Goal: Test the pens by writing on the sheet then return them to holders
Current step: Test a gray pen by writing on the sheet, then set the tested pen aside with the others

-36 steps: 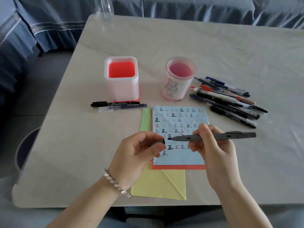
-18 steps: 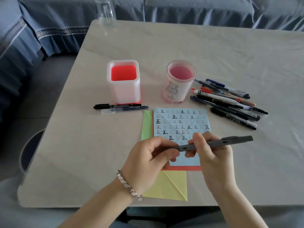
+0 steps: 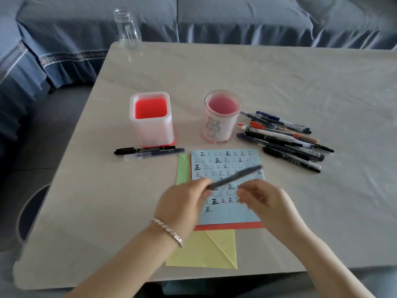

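Note:
My left hand (image 3: 182, 203) pinches one end of a grey pen (image 3: 236, 176), which slants up and to the right above the blue sheet (image 3: 232, 214) covered in small written characters. My right hand (image 3: 264, 201) hovers just right of the pen, blurred, fingers loosely curled and off the barrel. A square white holder with a red inside (image 3: 151, 130) and a round pink holder (image 3: 217, 127) stand behind the sheet; no pens stand in either. Several pens (image 3: 283, 138) lie piled to the right of the round holder. Two dark pens (image 3: 148, 151) lie in front of the square holder.
Under the blue sheet lie a red sheet, a green sheet (image 3: 183, 168) and a yellow sheet (image 3: 199, 252) that reaches the table's near edge. A clear glass bottle (image 3: 127, 29) stands at the table's far left corner. A blue-covered sofa (image 3: 236, 18) runs behind the table.
The two hands came together at the pen's tip with the cap. The pen then passed to my left hand and tilted up to the right; my right hand let go.

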Action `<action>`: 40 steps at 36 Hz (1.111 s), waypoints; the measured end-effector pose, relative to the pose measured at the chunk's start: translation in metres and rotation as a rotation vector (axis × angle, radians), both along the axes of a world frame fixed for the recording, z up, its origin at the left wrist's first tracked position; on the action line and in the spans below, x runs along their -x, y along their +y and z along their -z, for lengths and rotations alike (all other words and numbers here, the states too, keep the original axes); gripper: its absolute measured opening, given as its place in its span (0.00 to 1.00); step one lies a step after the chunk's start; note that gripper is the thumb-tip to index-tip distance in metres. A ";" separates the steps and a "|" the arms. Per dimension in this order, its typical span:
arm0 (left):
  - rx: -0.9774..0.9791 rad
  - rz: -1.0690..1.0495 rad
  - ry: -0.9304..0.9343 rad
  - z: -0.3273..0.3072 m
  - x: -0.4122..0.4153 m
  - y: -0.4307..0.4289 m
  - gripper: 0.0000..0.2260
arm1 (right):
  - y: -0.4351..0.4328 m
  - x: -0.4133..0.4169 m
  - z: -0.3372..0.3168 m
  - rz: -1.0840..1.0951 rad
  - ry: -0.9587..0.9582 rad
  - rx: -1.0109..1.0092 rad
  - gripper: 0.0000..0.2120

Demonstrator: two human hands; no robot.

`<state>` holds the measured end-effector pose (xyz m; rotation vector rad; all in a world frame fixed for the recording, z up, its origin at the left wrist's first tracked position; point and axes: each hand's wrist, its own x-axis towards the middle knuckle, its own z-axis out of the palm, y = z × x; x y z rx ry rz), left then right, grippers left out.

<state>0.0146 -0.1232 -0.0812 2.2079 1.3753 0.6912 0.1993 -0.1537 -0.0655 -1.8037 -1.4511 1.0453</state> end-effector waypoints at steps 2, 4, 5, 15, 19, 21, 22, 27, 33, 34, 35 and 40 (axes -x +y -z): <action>-0.077 -0.134 0.033 0.015 0.017 0.011 0.06 | 0.006 -0.018 0.007 0.072 -0.190 -0.062 0.04; -0.152 -0.270 0.041 0.027 0.037 0.021 0.11 | 0.016 -0.036 0.010 0.145 -0.372 -0.110 0.08; -0.184 -0.317 0.054 0.032 0.047 0.026 0.13 | 0.021 -0.045 0.010 0.174 -0.443 -0.127 0.10; -0.268 -0.496 0.333 0.053 0.093 0.053 0.11 | 0.054 -0.086 0.028 0.140 -0.776 -0.007 0.16; -0.287 -0.470 0.326 0.051 0.088 0.058 0.12 | 0.059 -0.089 0.029 0.135 -0.785 0.037 0.16; -0.269 -0.438 0.281 0.045 0.077 0.056 0.11 | 0.061 -0.091 0.026 0.129 -0.774 0.059 0.15; -0.269 -0.401 0.256 0.041 0.070 0.053 0.09 | 0.062 -0.092 0.025 0.118 -0.775 0.065 0.14; -0.229 -0.112 0.107 0.021 0.035 0.032 0.14 | 0.055 -0.084 0.023 0.042 -0.826 0.083 0.11; -0.218 0.056 -0.039 0.003 -0.002 0.007 0.15 | 0.036 -0.040 -0.006 -0.081 -0.702 -0.215 0.07; -0.216 0.078 -0.046 -0.001 -0.007 0.004 0.16 | 0.032 -0.031 -0.010 -0.139 -0.670 -0.273 0.06; -0.219 0.097 -0.041 -0.004 -0.010 0.002 0.16 | 0.027 -0.021 -0.016 -0.201 -0.643 -0.326 0.06; -0.248 0.133 0.125 -0.007 -0.020 -0.003 0.10 | 0.009 0.002 -0.025 -0.431 -0.583 -0.536 0.11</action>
